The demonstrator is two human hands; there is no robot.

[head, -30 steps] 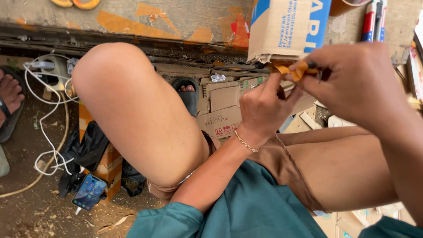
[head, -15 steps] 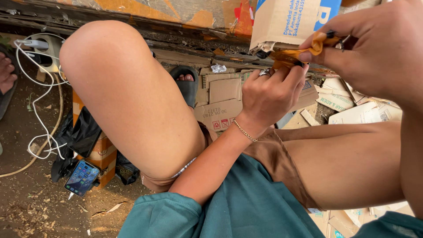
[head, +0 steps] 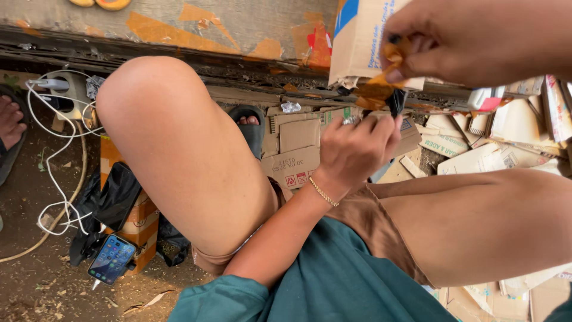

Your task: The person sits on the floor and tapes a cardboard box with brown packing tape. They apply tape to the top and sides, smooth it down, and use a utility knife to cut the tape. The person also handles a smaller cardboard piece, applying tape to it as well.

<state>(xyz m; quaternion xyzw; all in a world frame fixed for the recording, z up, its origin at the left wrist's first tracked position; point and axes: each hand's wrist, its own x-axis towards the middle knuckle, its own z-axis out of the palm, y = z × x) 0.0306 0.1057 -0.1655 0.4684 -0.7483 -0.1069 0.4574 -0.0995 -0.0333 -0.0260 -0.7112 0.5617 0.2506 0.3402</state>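
- Head view: the person sits with bare knees apart, and both hands are raised in front of them.
- The right hand (head: 476, 39) is at the top, its fingers pinched closed on a crumpled orange strip (head: 381, 77).
- The strip hangs down from that pinch to the left hand (head: 357, 149), which is just below.
- The left hand is curled almost closed; its fingertips meet a small black piece (head: 396, 101) at the lower end of the strip. How firm this hold is, I cannot tell.
- A thin gold bracelet (head: 323, 192) is on the left wrist.
- Behind both hands stands a cardboard box (head: 357, 42) with blue print.
- Below and right of the hands lie flat cardboard scraps (head: 476, 155).
- Far to the left of the hands, on the dirt, a phone (head: 112, 259) lies with its screen lit, beside white cables (head: 53, 161).
- Left of the left hand, a sandalled foot (head: 249, 124) shows between the knees.
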